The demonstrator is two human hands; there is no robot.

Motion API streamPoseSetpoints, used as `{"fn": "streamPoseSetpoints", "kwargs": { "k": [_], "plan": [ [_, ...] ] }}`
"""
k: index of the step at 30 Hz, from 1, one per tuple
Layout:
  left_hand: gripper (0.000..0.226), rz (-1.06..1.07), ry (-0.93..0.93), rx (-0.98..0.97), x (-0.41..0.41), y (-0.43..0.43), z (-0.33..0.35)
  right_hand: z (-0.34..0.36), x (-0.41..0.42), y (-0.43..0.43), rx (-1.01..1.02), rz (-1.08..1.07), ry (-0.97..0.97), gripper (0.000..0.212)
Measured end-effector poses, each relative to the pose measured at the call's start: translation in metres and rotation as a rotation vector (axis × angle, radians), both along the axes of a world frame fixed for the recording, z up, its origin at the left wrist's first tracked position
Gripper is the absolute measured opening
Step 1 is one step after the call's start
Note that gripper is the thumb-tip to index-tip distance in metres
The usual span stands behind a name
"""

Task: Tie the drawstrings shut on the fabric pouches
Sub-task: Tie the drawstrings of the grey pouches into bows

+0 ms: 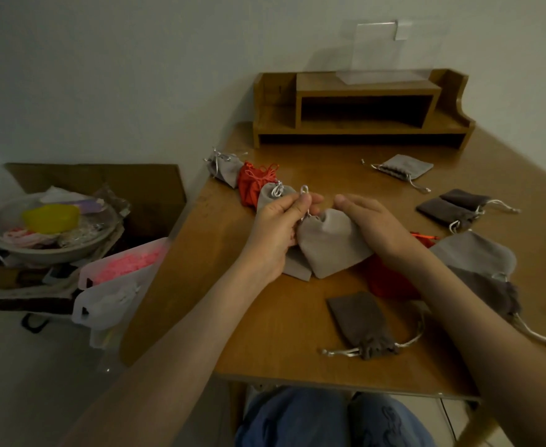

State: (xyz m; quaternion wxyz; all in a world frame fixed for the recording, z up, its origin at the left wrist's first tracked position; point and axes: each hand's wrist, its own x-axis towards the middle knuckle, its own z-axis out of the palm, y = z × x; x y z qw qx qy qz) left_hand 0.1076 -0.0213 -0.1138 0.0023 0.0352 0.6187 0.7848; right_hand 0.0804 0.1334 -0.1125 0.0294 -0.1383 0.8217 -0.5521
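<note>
L hand (279, 230) pinches the silver cord (304, 189) of the grey pouch (329, 245) between thumb and fingers, holding it just above the mouth. R hand (376, 221) lies flat on this pouch w/ straight fingers; it grasps nothing and only presses the fabric to the table (265, 333). The pouch is approx. at table centre.

At 10 o'clock from the hands stands a short row of pouches, incl. a red pouch (252, 187). Their cords look knotted, so they are prob. finished. From 2 to 5 o'clock lie others w/ loose cords: a light pouch (405, 167), dark pouches (452, 208), a brown pouch (363, 324).

Step in hand, as I judge it: drawing the mouth closed, before the knot. The mouth seems not fully gathered yet. The next move needs R hand to take the second cord end, so both ends can be crossed & pulled tight. The fabric should be kept pinned, otherwise the pouch may slide.
</note>
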Motion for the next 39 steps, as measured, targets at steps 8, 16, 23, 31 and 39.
{"fn": "streamPoseSetpoints", "kwargs": {
  "k": [8,16,23,31,39],
  "plan": [
    [0.022,0.117,0.002,-0.107,-0.003,-0.001,-0.005,0.004,0.003,-0.001,-0.057,-0.056,0.053,0.029],
    [0.022,0.067,0.167,-0.472,-0.009,0.004,-0.016,0.002,0.003,-0.004,-0.101,0.110,0.101,0.019],
    [0.025,0.118,0.073,-0.428,-0.012,0.005,-0.020,0.000,0.003,-0.002,-0.005,0.137,0.170,0.012],
    [0.022,0.072,0.130,-0.435,-0.012,0.004,-0.022,-0.004,0.000,-0.001,0.167,0.095,0.375,0.011],
    [0.015,0.061,0.239,-0.520,-0.004,0.004,-0.020,-0.010,0.001,-0.003,0.208,0.104,0.565,0.025]
  ]
}}
